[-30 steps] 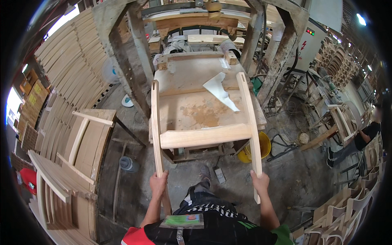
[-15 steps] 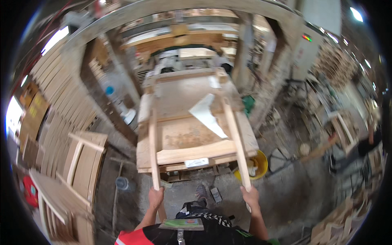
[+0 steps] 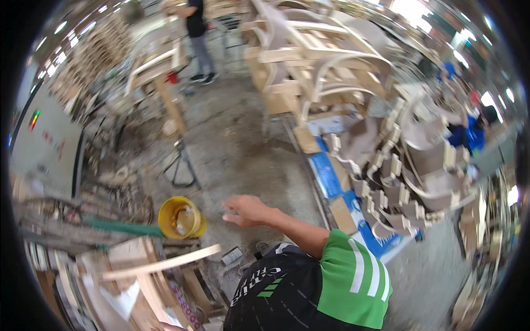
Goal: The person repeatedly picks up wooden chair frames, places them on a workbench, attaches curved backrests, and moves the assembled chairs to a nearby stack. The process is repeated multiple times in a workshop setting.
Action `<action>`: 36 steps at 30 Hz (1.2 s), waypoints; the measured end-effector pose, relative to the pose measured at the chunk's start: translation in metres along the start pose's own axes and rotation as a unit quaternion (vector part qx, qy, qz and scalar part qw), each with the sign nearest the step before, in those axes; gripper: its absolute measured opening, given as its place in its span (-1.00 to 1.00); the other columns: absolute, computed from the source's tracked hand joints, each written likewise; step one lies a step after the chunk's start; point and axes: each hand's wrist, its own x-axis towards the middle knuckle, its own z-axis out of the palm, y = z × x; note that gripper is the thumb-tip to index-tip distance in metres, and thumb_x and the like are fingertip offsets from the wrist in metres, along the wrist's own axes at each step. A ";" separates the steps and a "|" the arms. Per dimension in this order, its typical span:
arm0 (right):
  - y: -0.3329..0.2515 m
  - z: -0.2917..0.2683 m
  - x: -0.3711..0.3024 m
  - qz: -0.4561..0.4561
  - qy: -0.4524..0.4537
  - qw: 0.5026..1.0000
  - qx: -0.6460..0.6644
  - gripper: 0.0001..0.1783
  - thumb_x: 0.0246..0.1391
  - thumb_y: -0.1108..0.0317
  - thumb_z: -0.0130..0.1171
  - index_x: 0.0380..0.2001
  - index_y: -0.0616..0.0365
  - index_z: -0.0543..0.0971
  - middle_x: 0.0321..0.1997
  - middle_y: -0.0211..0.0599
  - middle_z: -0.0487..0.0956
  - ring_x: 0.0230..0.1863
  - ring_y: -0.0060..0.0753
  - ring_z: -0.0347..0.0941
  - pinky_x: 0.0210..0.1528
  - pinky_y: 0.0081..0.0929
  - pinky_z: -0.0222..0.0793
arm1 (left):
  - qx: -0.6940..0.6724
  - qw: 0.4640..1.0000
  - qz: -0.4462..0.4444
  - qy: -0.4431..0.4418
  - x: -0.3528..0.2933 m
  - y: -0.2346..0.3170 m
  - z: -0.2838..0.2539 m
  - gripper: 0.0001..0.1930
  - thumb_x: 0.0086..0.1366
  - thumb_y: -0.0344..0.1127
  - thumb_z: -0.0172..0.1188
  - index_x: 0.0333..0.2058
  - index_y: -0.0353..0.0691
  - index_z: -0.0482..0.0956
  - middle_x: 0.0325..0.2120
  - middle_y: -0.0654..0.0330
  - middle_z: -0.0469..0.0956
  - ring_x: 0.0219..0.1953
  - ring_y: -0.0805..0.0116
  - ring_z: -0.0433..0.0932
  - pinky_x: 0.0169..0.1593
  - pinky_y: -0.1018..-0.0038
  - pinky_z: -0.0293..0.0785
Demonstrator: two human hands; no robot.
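My right hand (image 3: 246, 211) is out in front of my body over the floor, its slightly blurred fingers apart and nothing in them. Only a sliver of my left hand (image 3: 164, 326) shows at the bottom edge, beside the wooden frame; its grip is hidden. The frame's pale rail (image 3: 182, 259) sticks out past the edge of the wooden workbench (image 3: 124, 251). A white paper or card template (image 3: 122, 300) lies within the frame. Just left of my right hand, on the floor, stands a yellow bucket (image 3: 168, 218) with scraps inside.
Curved chair parts (image 3: 386, 209) lie in a large pile at right, near blue-and-white cardboard (image 3: 326, 175). Assembled chair frames (image 3: 320, 66) are stacked beyond. A person (image 3: 199, 38) stands at the far left by a bench with a wooden frame (image 3: 157, 65). A grey cabinet (image 3: 49, 132) is at left.
My view has swung right, so the workbench now sits at lower left. My right hand has let go of the wooden frame and moved away from it.
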 end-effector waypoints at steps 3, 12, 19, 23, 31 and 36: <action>0.003 -0.089 -0.031 0.023 0.223 0.973 -0.060 -0.56 0.20 0.14 0.30 0.05 0.15 0.61 -0.02 -0.04 0.64 0.02 0.10 0.58 0.04 -0.10 0.52 | -0.119 0.984 0.110 -0.073 0.056 0.052 0.056 -0.46 0.42 -0.10 0.30 0.27 -0.22 0.50 0.00 -0.16 0.63 -0.05 -0.04 0.66 0.04 0.14 0.64; 0.002 -0.301 -0.246 0.173 0.863 0.370 -0.299 -0.41 0.22 0.23 0.39 0.18 0.35 0.46 0.18 -0.04 0.48 0.23 -0.16 0.43 0.24 -0.24 0.35 | -0.538 0.788 -0.034 -0.297 0.025 0.263 0.095 -0.69 0.52 -0.37 0.16 0.10 -0.48 0.55 -0.04 0.02 0.63 -0.02 0.32 0.58 0.13 0.39 0.51; 0.058 -0.340 -0.288 0.156 0.791 0.583 -0.103 -0.40 0.29 -0.02 0.32 0.01 0.41 0.64 -0.03 -0.09 0.68 -0.01 -0.35 0.53 0.11 -0.35 0.42 | -0.556 0.721 0.032 -0.412 0.009 0.307 0.087 -0.75 0.48 -0.38 0.18 0.01 -0.42 0.60 -0.26 0.21 0.61 -0.26 0.48 0.54 -0.14 0.52 0.51; -0.003 -0.395 -0.292 0.128 0.845 0.501 -0.135 -0.26 0.30 -0.10 0.28 0.09 0.52 0.56 0.05 0.00 0.65 -0.06 -0.27 0.56 0.03 -0.28 0.46 | -0.547 0.724 0.010 -0.420 0.011 0.289 0.083 -0.78 0.48 -0.38 0.18 -0.05 -0.43 0.60 -0.29 0.23 0.60 -0.28 0.51 0.52 -0.17 0.52 0.49; -0.140 -0.416 -0.229 -0.344 0.709 0.614 0.048 -0.40 0.37 0.13 0.18 0.34 0.24 0.40 0.36 -0.11 0.47 0.34 -0.04 0.40 0.43 0.01 0.24 | -0.510 0.763 -0.034 -0.396 -0.008 0.247 0.076 -0.81 0.44 -0.38 0.22 -0.10 -0.38 0.64 -0.32 0.19 0.65 -0.28 0.48 0.56 -0.15 0.48 0.52; -0.210 -0.399 -0.164 -0.356 0.704 0.581 0.202 -0.44 0.45 0.11 0.00 0.30 0.34 0.39 0.39 0.00 0.41 0.40 0.06 0.31 0.47 0.16 0.12 | -0.494 0.775 -0.060 -0.390 -0.005 0.267 0.057 -0.73 0.36 -0.39 0.30 -0.02 -0.36 0.64 -0.32 0.07 0.68 -0.32 0.40 0.61 -0.12 0.45 0.56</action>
